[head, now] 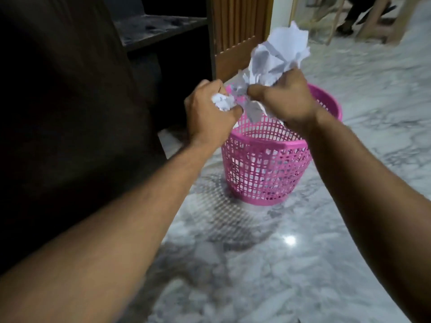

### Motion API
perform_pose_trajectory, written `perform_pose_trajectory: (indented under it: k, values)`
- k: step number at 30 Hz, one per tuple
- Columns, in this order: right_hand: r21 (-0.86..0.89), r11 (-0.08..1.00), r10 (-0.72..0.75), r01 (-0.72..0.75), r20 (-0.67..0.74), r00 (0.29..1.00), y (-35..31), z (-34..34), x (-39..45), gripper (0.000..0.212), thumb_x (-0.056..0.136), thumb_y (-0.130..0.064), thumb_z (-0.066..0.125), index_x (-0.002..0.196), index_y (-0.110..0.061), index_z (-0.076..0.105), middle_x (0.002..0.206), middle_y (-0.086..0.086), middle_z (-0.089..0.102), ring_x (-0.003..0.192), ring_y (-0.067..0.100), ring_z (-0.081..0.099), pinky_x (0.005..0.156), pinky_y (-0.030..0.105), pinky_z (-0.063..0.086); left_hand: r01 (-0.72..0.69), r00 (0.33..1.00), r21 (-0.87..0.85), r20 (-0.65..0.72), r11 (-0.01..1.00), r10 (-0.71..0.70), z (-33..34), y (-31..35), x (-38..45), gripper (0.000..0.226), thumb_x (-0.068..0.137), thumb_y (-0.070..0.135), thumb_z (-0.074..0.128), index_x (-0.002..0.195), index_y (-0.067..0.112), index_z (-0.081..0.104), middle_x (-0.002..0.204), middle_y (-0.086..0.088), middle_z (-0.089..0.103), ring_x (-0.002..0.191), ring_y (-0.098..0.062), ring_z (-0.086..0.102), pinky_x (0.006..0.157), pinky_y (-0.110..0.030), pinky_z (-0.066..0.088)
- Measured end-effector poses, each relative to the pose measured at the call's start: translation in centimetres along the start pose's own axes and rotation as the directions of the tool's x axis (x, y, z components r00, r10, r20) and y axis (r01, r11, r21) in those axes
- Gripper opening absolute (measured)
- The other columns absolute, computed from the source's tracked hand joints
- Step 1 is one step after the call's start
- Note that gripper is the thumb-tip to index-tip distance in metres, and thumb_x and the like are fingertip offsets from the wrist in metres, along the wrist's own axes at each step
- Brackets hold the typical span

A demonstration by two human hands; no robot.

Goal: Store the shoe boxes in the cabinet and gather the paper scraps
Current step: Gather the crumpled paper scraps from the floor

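Note:
Both my hands hold crumpled white paper scraps just above a pink mesh basket (pixel 265 164) that stands on the marble floor. My left hand (pixel 210 113) is closed on a small wad (pixel 222 102) at the basket's left rim. My right hand (pixel 286 99) grips a large bunch of crumpled sheets (pixel 277 54) that sticks up above the fist, with a tail hanging toward the basket's mouth. White paper shows through the basket's mesh. The dark cabinet (pixel 163 31) stands open at the left, its shelf bare. No shoe boxes are in view.
The cabinet's dark side panel (pixel 58 113) fills the left. A ribbed wooden panel (pixel 242 31) stands behind the basket. Wooden chair legs (pixel 373 22) and a person's feet are at the far upper right. Marble floor (pixel 256 264) spreads in front and to the right.

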State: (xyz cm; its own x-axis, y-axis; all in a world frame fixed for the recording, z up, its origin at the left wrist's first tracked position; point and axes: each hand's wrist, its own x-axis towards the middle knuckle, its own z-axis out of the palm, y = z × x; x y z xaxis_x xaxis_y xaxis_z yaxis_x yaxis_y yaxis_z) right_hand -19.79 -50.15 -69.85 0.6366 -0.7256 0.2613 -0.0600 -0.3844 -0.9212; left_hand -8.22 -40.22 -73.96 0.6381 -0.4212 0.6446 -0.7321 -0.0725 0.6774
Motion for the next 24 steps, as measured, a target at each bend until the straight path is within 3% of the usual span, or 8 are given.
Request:
perform_pose_trajectory:
  k: [3,6,11,14,16,18,20,24]
  values:
    - [-0.039,0.998,0.045,-0.049,-0.088,0.995,2.1,-1.3,2.6,0.027,0.084,-0.015,0.076,0.109,-0.008,0.070,0.098,0.006,0.078,0.085,0.018,0.077,0.077,0.037,0.066,0.051,0.992,0.031,0.114,0.998,-0.055,3.7,0.9,2.0,0.022,0.063,0.024,0.082,0.068,0.021,0.061,0.075,0.000,0.062,0.069,-0.018,0.059,0.054,-0.018,0.032]
    - [-0.181,0.970,0.134,-0.159,-0.146,0.980,4.7,-1.7,3.7,0.053,0.075,-0.029,0.081,0.124,-0.014,0.067,0.114,0.007,0.076,0.102,0.025,0.075,0.090,0.042,0.062,0.097,0.954,0.165,0.264,0.982,-0.139,6.8,0.4,2.7,0.018,0.071,0.025,0.082,0.080,0.016,0.070,0.085,-0.003,0.072,0.088,-0.024,0.071,0.066,-0.029,0.050]
    - [-0.702,0.694,0.295,-0.160,0.075,0.953,6.6,-1.9,4.2,0.055,0.097,-0.036,0.064,0.142,-0.007,0.056,0.145,0.020,0.060,0.132,0.037,0.057,0.109,0.038,0.044,-0.065,0.776,0.458,0.581,0.886,-0.244,10.2,-0.9,2.6,0.041,0.068,0.036,0.079,0.105,0.016,0.075,0.120,-0.011,0.067,0.106,-0.035,0.068,0.087,-0.039,0.058]
    - [-0.810,0.584,0.355,-0.063,0.185,0.916,6.9,-1.5,5.1,0.061,0.097,-0.042,0.040,0.147,-0.008,0.050,0.149,0.025,0.054,0.135,0.041,0.054,0.113,0.041,0.042,-0.116,0.716,0.526,0.632,0.842,-0.296,10.9,-0.8,2.6,0.060,0.063,0.046,0.080,0.119,0.024,0.072,0.131,-0.009,0.056,0.113,-0.037,0.065,0.095,-0.041,0.056]
    - [-0.819,0.572,0.354,-0.036,0.207,0.912,7.8,-1.6,6.1,0.059,0.092,-0.043,0.049,0.141,-0.011,0.051,0.138,0.028,0.059,0.122,0.045,0.061,0.107,0.046,0.049,-0.129,0.698,0.541,0.644,0.831,-0.312,11.1,-0.8,2.9,0.066,0.064,0.050,0.081,0.124,0.028,0.068,0.135,-0.009,0.048,0.119,-0.039,0.060,0.100,-0.042,0.054]
    - [-0.850,0.520,0.385,-0.083,0.146,0.911,8.5,-2.2,6.6,0.068,0.080,-0.062,0.055,0.126,-0.012,0.054,0.122,0.024,0.065,0.102,0.043,0.064,0.096,0.045,0.054,-0.113,0.675,0.565,0.647,0.817,-0.355,11.1,-0.7,3.1,0.074,0.061,0.055,0.084,0.129,0.029,0.065,0.138,-0.008,0.044,0.123,-0.038,0.056,0.103,-0.043,0.051]
    - [-0.844,0.490,0.458,-0.216,0.039,0.888,8.2,-2.8,6.1,0.074,0.079,-0.065,0.067,0.127,-0.009,0.058,0.121,0.019,0.064,0.106,0.041,0.063,0.088,0.040,0.051,-0.099,0.661,0.600,0.636,0.794,-0.398,10.8,-0.5,3.3,0.086,0.055,0.059,0.086,0.130,0.024,0.063,0.139,-0.008,0.045,0.123,-0.037,0.055,0.103,-0.045,0.051]
    - [-0.818,0.511,0.456,-0.266,-0.004,0.890,8.3,-3.5,5.9,0.079,0.083,-0.057,0.075,0.141,-0.008,0.053,0.138,0.018,0.061,0.118,0.039,0.061,0.100,0.047,0.050,-0.107,0.651,0.601,0.644,0.792,-0.401,10.5,-0.2,3.4,0.093,0.058,0.053,0.088,0.138,0.022,0.053,0.138,-0.010,0.046,0.122,-0.036,0.055,0.101,-0.049,0.053]
